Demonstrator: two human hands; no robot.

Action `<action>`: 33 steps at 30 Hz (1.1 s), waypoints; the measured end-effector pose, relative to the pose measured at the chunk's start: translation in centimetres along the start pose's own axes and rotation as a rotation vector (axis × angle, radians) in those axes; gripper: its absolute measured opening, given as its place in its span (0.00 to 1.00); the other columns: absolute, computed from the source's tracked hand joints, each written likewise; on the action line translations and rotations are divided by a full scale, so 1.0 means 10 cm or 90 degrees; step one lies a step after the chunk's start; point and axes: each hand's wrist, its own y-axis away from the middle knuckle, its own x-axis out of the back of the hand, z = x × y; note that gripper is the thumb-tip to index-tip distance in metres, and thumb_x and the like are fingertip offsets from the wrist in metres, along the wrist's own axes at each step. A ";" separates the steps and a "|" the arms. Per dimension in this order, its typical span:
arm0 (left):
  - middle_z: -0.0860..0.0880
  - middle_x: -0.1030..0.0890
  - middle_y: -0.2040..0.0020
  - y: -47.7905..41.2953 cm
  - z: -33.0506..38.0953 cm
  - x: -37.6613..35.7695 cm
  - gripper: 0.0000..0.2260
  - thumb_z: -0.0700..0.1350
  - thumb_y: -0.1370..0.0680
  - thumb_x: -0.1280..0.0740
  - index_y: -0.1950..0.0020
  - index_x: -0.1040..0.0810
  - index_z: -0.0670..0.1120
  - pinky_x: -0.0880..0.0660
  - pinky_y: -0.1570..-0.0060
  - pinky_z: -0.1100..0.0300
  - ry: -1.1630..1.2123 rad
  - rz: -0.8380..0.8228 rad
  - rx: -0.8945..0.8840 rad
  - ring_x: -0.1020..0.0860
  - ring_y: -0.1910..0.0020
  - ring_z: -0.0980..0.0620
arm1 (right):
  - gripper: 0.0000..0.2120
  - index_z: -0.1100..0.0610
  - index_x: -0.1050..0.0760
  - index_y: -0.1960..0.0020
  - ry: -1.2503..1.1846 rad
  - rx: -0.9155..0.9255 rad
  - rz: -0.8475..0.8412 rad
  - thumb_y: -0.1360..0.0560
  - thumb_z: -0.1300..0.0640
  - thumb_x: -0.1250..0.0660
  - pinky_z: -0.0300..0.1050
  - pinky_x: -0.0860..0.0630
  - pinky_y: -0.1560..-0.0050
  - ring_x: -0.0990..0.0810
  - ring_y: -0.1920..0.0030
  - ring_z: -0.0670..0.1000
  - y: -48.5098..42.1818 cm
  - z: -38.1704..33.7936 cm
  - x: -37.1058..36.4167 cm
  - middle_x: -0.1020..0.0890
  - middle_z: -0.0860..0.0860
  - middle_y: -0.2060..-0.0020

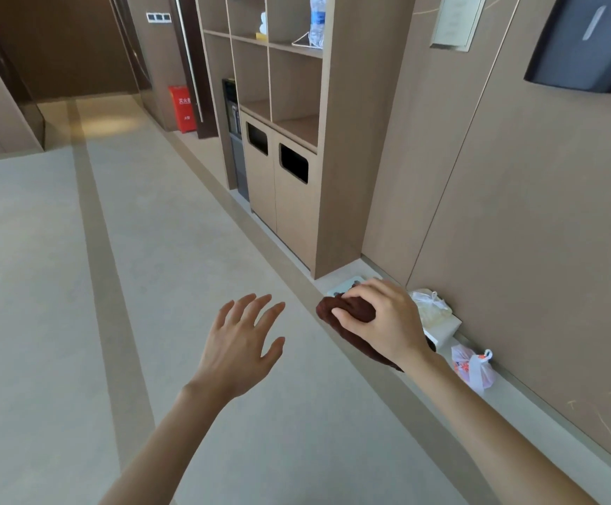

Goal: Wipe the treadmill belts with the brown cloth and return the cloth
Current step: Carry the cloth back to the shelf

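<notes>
Two bare hands reach forward. The right hand [384,322] grips the bunched brown cloth [355,308], fingers curled over it, above the outer edge of the low ledge [537,406] along the wall, just beside a white box [442,328] and a plastic bag [473,369]. The left hand [240,346] hovers over the floor, fingers spread wide, holding nothing.

The brown cloth [355,310] looked soft and matt; the cabinet [296,198] was matt wood-look, the dispenser [588,41] glossy dark plastic.
</notes>
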 end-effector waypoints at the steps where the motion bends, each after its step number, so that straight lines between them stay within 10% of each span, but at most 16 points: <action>1: 0.47 0.26 0.33 -0.17 -0.13 0.00 0.23 0.56 0.24 0.42 0.32 0.29 0.49 0.33 0.35 0.44 -0.006 -0.002 -0.015 0.30 0.33 0.43 | 0.10 0.52 0.19 0.60 0.003 -0.004 0.014 0.34 0.46 0.28 0.49 0.24 0.57 0.20 0.60 0.51 -0.17 0.01 -0.09 0.19 0.45 0.62; 33: 0.46 0.24 0.35 -4.85 -2.30 -1.15 0.22 0.55 0.25 0.41 0.33 0.27 0.48 0.32 0.36 0.45 0.013 -0.024 -0.007 0.28 0.35 0.42 | 0.09 0.53 0.19 0.61 0.005 0.003 -0.022 0.33 0.48 0.26 0.48 0.25 0.61 0.21 0.61 0.50 -4.40 1.99 -2.62 0.20 0.45 0.63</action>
